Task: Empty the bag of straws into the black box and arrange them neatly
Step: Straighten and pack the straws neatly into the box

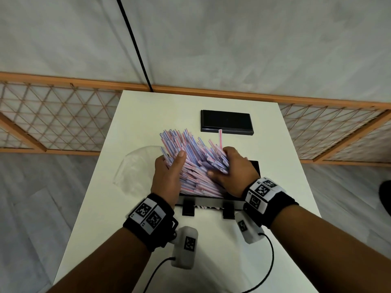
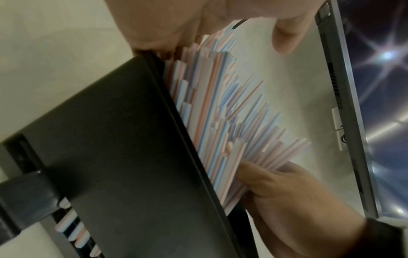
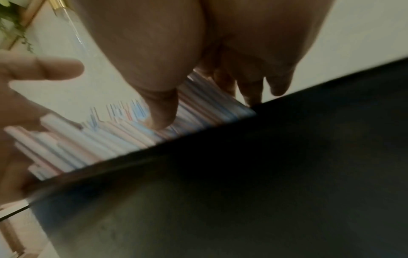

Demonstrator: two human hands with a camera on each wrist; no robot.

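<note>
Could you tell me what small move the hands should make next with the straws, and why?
Probably press the two hands toward each other and ease the straws down flat into the black box. The left hand and right hand flank the bundle, which fans out unevenly and sticks up past the box's rim. One straw stands apart near the black lid; it can wait.

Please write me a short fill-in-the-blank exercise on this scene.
1. The striped paper-wrapped straws stand in the black ___.
2. The flat black lid lies on the white ___.
3. The empty clear plastic bag lies beside the person's ___ hand.
Missing words: box; table; left
</note>
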